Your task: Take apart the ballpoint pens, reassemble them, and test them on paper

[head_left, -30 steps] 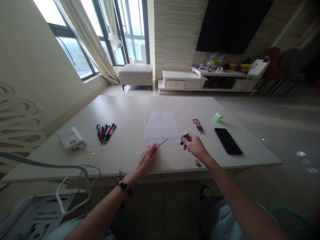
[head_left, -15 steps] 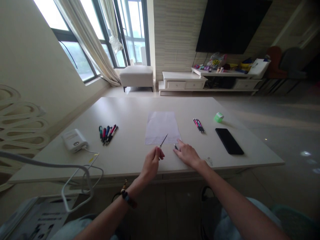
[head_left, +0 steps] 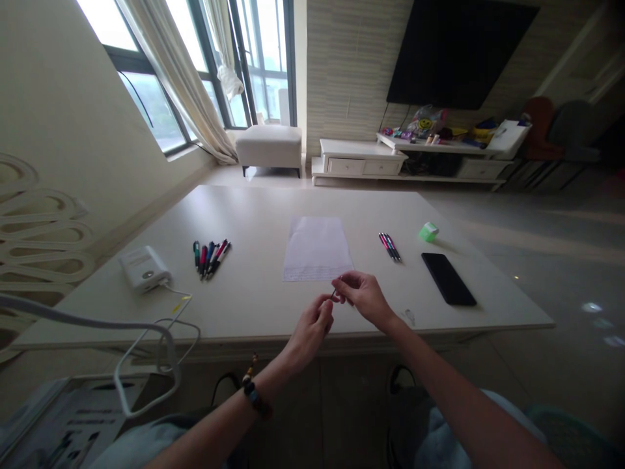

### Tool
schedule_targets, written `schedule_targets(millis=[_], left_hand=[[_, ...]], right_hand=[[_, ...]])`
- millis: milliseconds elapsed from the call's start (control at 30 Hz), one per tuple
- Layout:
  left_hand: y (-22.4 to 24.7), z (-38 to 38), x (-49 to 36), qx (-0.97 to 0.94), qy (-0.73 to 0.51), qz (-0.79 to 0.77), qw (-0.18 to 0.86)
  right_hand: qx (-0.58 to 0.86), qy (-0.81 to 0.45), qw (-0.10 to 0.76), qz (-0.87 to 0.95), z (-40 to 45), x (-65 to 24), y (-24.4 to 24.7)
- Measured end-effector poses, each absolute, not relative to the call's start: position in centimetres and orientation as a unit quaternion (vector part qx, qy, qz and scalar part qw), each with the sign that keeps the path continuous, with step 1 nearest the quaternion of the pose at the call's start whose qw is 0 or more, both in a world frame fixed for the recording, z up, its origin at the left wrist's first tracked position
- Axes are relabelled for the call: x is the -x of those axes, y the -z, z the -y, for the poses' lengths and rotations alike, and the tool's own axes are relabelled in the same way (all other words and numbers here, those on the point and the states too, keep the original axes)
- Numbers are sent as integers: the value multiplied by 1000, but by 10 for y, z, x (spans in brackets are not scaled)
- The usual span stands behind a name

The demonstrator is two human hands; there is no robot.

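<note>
My left hand pinches a thin dark pen refill just above the table's near edge. Its upper end meets the fingertips of my right hand, which are closed on a small part too hidden to name. Both hands touch or nearly touch each other. Just beyond them lies a white sheet of paper with faint lines along its near end.
Several pens and a white charger with a cable lie on the left of the white table. More pens, a green-and-white object and a black phone lie on the right.
My right hand has lifted from the table with the small part that lay near its fingers. My left hand has moved right, and the two hands now meet around the refill.
</note>
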State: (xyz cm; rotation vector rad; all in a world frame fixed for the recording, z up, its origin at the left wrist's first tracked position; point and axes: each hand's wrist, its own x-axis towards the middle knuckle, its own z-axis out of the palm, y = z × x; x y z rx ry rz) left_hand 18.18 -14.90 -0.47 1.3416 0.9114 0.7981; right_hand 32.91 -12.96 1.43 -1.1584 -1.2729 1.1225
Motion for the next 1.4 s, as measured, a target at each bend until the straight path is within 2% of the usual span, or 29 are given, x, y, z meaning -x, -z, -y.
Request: schedule_targets(millis=[100, 267, 300, 433, 500, 633, 767, 867, 1000, 1067, 1167, 1233, 1300, 1400], left_hand=[[2, 148, -181, -569, -349, -409, 623], [8, 147, -180, -548, -344, -447, 617], [9, 147, -179, -542, -346, -456, 615], [10, 145, -175, -507, -361, -494, 607], [9, 144, -173, -488, -366, -507, 610], [9, 142, -171, -468, -367, -508, 623], [12, 141, -171, -458, -368, -499, 638], [14, 140, -173, -460, -360, -491, 647], [18, 142, -177, -479, -348, -470, 654], [21, 144, -178, -485, -348, -460, 658], [24, 142, -178, -492, -351, -460, 650], [24, 136, -175, -497, -359, -475, 631], [22, 128, -171, -504, -366, -492, 608], [15, 114, -165, -528, -376, -519, 557]], right_hand=[[480, -486, 496, 536, 130, -328, -15], [544, -406, 581, 449, 117, -345, -16], [560, -390, 578, 448, 112, -349, -14], [641, -373, 415, 528, 103, -352, 0], [670, -315, 340, 580, 103, -346, 8], [692, -197, 268, 641, 101, -339, 14], [685, -214, 312, 623, 97, -347, 10], [626, -359, 350, 597, 101, -345, 8], [510, -514, 352, 592, 115, -325, 5], [496, -521, 387, 577, 116, -320, 3], [529, -484, 491, 495, 108, -325, -1], [555, -458, 518, 462, 100, -333, 0], [600, -418, 476, 489, 96, -337, 3], [667, -284, 343, 598, 102, -333, 9]])
